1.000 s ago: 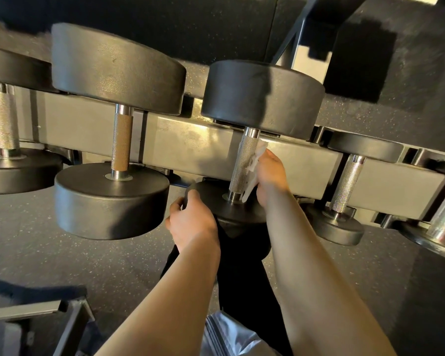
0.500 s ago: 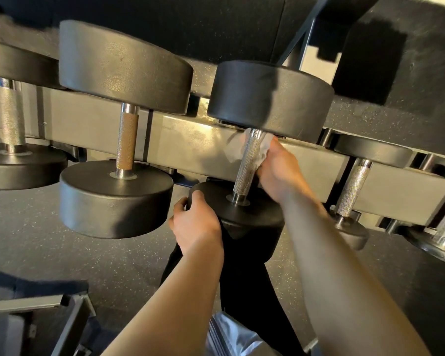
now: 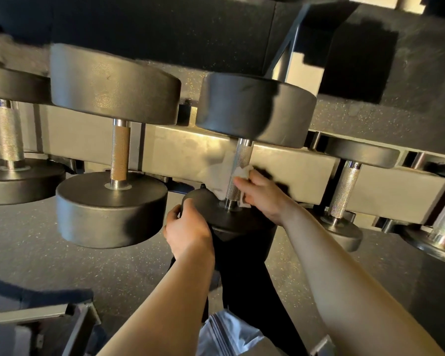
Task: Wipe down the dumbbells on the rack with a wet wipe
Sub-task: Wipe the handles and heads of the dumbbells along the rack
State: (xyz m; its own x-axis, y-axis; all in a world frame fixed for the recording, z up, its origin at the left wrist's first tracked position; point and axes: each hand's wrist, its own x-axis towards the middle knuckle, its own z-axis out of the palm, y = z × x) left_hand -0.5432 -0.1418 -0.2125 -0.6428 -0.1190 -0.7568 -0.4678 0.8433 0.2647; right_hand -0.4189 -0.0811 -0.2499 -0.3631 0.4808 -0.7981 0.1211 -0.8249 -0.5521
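Observation:
A black dumbbell [image 3: 254, 109] with a knurled steel handle [image 3: 239, 170] lies across the grey rack [image 3: 180, 155] in the middle of the view. My right hand [image 3: 262, 194] holds a white wet wipe [image 3: 242, 173] wrapped round the lower part of that handle. The wipe hangs out on both sides of the handle. My left hand [image 3: 188, 229] grips the rim of the dumbbell's near head [image 3: 231, 222].
A bigger dumbbell [image 3: 113, 86] with a rusty handle lies to the left, another at the far left [image 3: 13, 181]. Smaller dumbbells [image 3: 347, 188] lie to the right. A rack upright [image 3: 285, 52] rises behind. Grey metal frame parts [image 3: 49, 325] stand on the speckled floor at bottom left.
My right hand slid with the wipe from the handle's lower part up to its top, then back down near the near head. My left hand stayed on the rim.

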